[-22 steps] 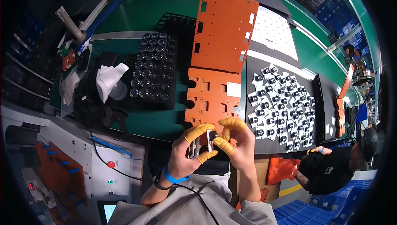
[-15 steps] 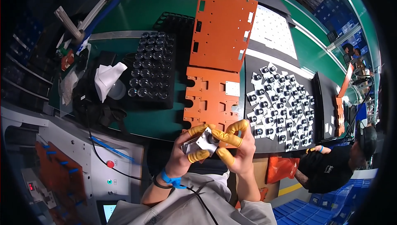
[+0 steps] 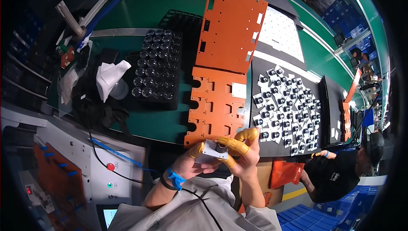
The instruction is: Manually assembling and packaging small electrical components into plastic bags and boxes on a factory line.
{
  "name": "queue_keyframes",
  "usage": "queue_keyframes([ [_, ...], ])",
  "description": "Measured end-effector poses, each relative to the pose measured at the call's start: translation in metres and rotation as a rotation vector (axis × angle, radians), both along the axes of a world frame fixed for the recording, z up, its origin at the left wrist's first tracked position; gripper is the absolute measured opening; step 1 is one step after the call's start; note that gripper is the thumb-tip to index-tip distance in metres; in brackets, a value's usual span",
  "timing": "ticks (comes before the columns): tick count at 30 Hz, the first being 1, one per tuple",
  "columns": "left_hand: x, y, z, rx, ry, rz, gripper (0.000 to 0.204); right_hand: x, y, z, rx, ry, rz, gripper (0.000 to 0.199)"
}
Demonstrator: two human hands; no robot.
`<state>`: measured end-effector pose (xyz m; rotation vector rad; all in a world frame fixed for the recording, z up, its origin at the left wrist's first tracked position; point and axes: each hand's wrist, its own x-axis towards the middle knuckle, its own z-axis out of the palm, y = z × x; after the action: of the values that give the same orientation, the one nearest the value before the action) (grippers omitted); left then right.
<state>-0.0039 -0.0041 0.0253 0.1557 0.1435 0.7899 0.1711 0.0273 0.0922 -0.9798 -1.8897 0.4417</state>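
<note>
- Fingers (image 3: 233,145) of both hands, left hand (image 3: 196,166) and right hand (image 3: 243,156), are clamped on one small white part (image 3: 213,150), held above the counter's near edge.
- Two orange plates (image 3: 217,108) lie ahead on the green counter (image 3: 157,122).
- Two black trays: lenses (image 3: 157,67) left, many white parts (image 3: 289,103) right.

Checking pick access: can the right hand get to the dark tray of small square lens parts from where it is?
Probably yes. The right hand sits just below the tray of square lens parts, nothing between them. But both it and the left hand hold a small square part.
</note>
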Motion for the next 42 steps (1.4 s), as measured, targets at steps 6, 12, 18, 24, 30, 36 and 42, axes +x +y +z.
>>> queue_keyframes([
  [6,0.006,0.000,0.005,0.091,-0.050,-0.006,0.053,0.003,0.016,0.000,0.004,0.056,-0.166,0.028],
  [12,-0.002,0.000,0.003,0.079,-0.003,-0.031,0.046,0.025,0.055,-0.006,-0.278,0.038,-0.439,0.022],
  [18,-0.004,0.003,0.003,0.069,-0.021,-0.024,0.042,0.038,0.065,-0.012,-0.563,-0.166,-0.469,0.028],
  [24,-0.012,0.004,0.003,0.059,-0.024,-0.030,0.047,0.037,0.073,-0.010,-0.757,-0.293,-0.411,0.032],
  [30,-0.015,0.010,0.006,0.121,-0.001,-0.024,0.057,0.040,0.081,-0.002,-0.922,-0.281,-0.345,0.037],
  [36,-0.016,0.016,0.004,0.192,0.000,-0.099,0.057,0.051,0.091,-0.009,-0.989,-0.322,-0.317,0.024],
  [42,-0.014,0.010,0.010,0.178,0.027,-0.082,0.060,0.043,0.094,-0.001,-0.863,-0.506,-0.371,0.034],
])
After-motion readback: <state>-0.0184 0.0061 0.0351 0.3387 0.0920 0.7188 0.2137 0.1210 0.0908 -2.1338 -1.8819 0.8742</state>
